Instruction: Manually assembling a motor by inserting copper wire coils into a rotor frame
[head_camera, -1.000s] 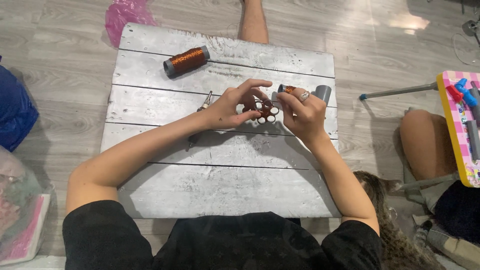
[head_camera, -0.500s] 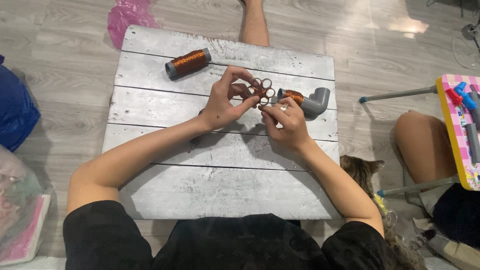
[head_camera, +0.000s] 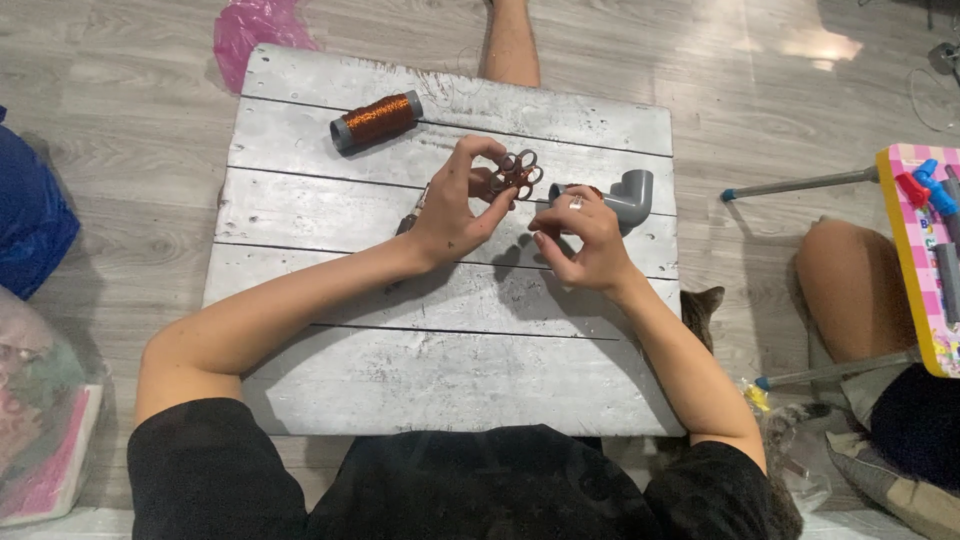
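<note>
**Ringed piece pinched over the plank table**

I see my left hand (head_camera: 455, 205) pinching a small cluster of metal rings (head_camera: 517, 173) above the white plank table (head_camera: 440, 370). My right hand (head_camera: 585, 240) curls loosely just beside it, holding nothing I can make out. A copper wire spool (head_camera: 376, 121) lies well apart.

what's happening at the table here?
A person sits at a low grey plank table. The left hand pinches a small cluster of wire loops above the tabletop. The right hand is raised beside it, fingers curled, next to a grey pipe elbow. A spool of copper wire lies farther back. A cat sits by the table's right edge.
</note>
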